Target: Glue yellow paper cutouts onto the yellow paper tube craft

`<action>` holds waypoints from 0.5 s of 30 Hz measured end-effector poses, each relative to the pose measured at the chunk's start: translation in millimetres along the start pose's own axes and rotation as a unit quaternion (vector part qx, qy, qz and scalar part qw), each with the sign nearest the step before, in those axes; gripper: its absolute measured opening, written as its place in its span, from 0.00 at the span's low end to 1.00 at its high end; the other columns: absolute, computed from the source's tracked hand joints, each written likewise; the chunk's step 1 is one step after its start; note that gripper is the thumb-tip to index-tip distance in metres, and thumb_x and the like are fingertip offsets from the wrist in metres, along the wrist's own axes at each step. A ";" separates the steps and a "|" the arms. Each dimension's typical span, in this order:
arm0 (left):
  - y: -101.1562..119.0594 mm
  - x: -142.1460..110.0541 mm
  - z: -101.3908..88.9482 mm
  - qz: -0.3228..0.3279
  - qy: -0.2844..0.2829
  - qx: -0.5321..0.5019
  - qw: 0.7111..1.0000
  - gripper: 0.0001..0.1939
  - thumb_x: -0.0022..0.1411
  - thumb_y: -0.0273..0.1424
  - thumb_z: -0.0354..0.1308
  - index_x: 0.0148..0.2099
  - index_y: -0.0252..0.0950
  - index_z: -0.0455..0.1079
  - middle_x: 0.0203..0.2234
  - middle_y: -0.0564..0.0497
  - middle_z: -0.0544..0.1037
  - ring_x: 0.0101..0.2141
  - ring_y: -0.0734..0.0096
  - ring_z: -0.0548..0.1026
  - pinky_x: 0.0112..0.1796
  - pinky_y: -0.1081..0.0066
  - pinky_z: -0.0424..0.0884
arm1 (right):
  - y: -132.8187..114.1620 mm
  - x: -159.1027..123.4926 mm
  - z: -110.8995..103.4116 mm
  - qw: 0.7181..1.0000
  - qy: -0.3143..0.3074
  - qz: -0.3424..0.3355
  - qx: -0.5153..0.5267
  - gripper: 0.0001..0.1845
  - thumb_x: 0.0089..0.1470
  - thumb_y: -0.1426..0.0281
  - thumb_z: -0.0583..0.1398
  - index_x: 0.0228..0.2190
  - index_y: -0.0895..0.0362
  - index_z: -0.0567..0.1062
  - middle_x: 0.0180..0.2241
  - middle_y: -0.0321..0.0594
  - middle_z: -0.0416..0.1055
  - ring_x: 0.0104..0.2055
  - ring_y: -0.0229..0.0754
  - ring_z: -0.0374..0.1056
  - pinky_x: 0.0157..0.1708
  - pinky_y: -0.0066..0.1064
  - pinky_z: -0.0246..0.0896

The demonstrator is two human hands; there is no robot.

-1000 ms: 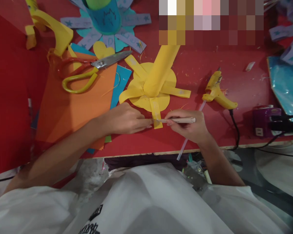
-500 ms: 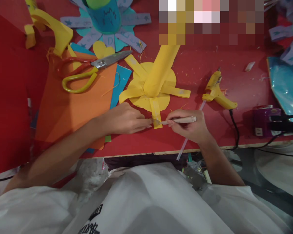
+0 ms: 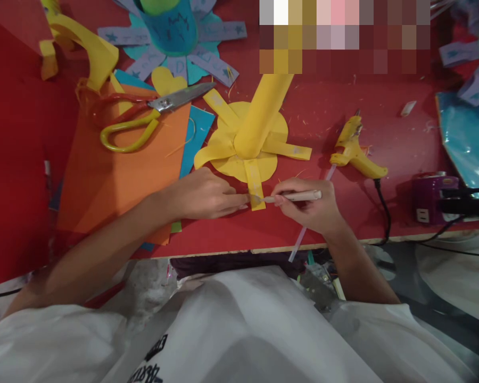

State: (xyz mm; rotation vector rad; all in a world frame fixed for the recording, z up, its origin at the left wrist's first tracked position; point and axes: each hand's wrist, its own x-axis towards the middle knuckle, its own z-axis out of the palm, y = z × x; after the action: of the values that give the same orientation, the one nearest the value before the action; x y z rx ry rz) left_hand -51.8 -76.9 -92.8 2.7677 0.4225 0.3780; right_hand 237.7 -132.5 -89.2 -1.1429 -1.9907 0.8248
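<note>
A yellow paper tube (image 3: 261,114) stands on a yellow paper disc (image 3: 239,165) with several yellow strips fanning out from its base on the red table (image 3: 323,223). My right hand (image 3: 309,207) is closed around a pale pen (image 3: 295,196), its tip resting on the nearest yellow strip (image 3: 256,186). My left hand (image 3: 205,194) lies beside that strip, fingers together, one fingertip pressing its left edge.
Scissors with yellow and red handles (image 3: 143,118) lie on an orange sheet (image 3: 115,175) over blue paper. A yellow glue gun (image 3: 355,151) with a black cord lies to the right, near a purple device (image 3: 435,197). A blue paper craft (image 3: 171,37) stands at the back.
The pen tip has shifted very slightly along the near strip. Both hands otherwise stay where they were.
</note>
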 end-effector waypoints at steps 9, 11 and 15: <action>-0.3 0.7 0.1 0.031 0.033 0.028 0.999 0.15 0.82 0.36 0.52 0.52 0.41 0.82 0.22 0.53 0.77 0.22 0.73 0.73 0.25 0.68 0.52 | 0.4 0.0 0.8 1.000 0.018 -0.008 -0.008 0.07 0.65 0.71 0.65 0.33 0.53 0.81 0.29 0.33 0.83 0.23 0.33 0.70 0.24 0.27 0.60; -0.2 0.3 -0.1 0.020 0.020 0.025 0.999 0.16 0.82 0.37 0.51 0.52 0.42 0.82 0.22 0.52 0.77 0.22 0.73 0.73 0.25 0.68 0.53 | 0.0 0.7 0.5 1.000 0.013 -0.011 -0.008 0.07 0.65 0.71 0.65 0.33 0.53 0.81 0.29 0.34 0.83 0.23 0.33 0.71 0.24 0.27 0.60; 0.4 0.0 -0.4 0.002 0.003 0.007 1.000 0.17 0.82 0.37 0.50 0.54 0.43 0.82 0.23 0.52 0.78 0.23 0.73 0.73 0.27 0.70 0.57 | -1.3 2.8 -0.6 1.000 -0.019 -0.007 -0.007 0.08 0.67 0.66 0.66 0.35 0.53 0.83 0.30 0.34 0.84 0.24 0.34 0.72 0.25 0.27 0.61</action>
State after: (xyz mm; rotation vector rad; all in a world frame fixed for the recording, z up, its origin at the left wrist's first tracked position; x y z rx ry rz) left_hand -51.8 -77.1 -92.3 2.7825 0.4238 0.3859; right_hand 236.6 -130.4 -87.1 -1.1281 -2.0371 0.8319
